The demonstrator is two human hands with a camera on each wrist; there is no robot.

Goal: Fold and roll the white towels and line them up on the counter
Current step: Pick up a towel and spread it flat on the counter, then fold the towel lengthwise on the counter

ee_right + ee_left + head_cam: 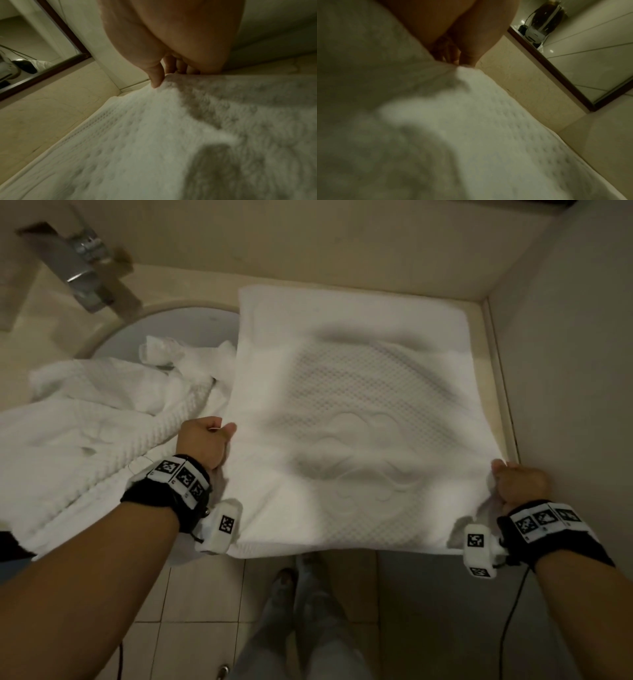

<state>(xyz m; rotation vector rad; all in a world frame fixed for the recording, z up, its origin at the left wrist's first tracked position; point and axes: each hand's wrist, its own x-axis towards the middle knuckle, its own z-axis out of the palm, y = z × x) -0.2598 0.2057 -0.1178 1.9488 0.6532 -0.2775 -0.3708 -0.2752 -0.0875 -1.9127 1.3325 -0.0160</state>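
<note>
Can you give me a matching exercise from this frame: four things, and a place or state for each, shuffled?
Things:
1. spread towel
2. crumpled towels
3. faucet
4. left hand

Places or states:
A. heaped over the sink
B. gripping the spread towel's near left corner
C. flat on the counter, near edge held by both hands
D. metal, at the far left behind the sink

Pairs: 1-C, 2-A, 3-D, 4-B

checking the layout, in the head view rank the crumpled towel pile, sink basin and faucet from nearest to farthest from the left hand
From the left hand:
1. Crumpled towel pile, right beside it on the left.
2. Sink basin, behind the pile.
3. Faucet, far back left.
</note>
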